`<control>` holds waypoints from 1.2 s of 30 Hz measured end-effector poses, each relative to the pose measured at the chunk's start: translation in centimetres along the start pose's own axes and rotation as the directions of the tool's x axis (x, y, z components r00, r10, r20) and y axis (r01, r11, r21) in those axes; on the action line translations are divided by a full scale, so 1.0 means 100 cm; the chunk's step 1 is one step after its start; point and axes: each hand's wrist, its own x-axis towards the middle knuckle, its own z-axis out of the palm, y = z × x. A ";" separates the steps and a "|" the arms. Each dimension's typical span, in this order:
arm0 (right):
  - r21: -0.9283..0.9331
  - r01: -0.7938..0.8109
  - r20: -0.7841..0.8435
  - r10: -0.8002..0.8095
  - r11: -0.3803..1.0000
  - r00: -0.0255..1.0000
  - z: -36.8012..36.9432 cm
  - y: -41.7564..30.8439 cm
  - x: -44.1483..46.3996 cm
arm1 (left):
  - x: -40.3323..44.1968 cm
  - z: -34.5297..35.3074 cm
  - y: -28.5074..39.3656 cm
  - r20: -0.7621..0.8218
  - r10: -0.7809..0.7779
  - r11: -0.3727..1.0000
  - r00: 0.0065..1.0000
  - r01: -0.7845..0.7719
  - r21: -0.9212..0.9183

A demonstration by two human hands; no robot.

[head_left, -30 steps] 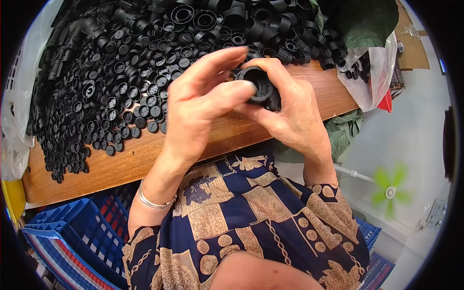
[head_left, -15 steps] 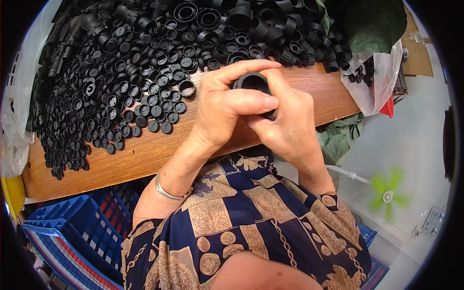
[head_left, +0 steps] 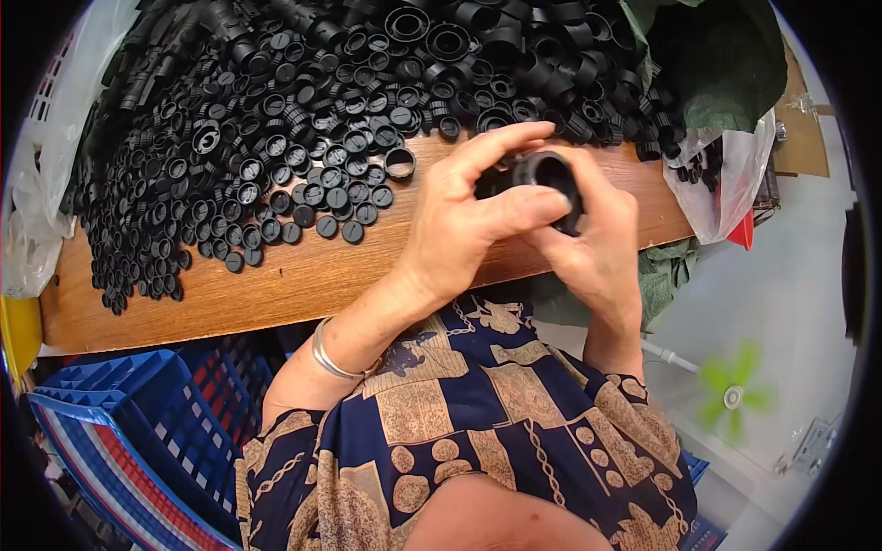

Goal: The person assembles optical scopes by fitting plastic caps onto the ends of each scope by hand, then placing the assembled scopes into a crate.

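Above the front of the wooden table, both hands hold one hollow black plastic cylinder [head_left: 526, 171], its round opening tilted up and to the right. My left hand [head_left: 464, 204] grips it from the left, thumb lying across the near side of the rim, forefinger stretched over the top. On the opposite side, my right hand [head_left: 602, 225] curls its fingers around the part. The fingers and thumb hide much of its lower body. Just left of the hands, a black ring [head_left: 400, 163] lies at the edge of a heap of small round black caps [head_left: 353, 231].
Larger black tubes [head_left: 505, 41] are piled at the back of the wooden table [head_left: 303, 294]. A clear plastic bag [head_left: 730, 184] hangs at the right edge. Blue crates [head_left: 138, 413] stand below left, and a green-bladed fan [head_left: 732, 397] is at lower right.
The view has shifted, so the table contents appear further right. Both hands still hold the black cylinder, which has turned so its opening shows more to the right.
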 end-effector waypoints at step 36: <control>0.726 -0.181 0.174 0.078 0.663 0.982 0.014 0.023 -0.011 | -0.029 -0.049 0.014 -0.059 -0.211 0.975 0.976 0.206 -0.087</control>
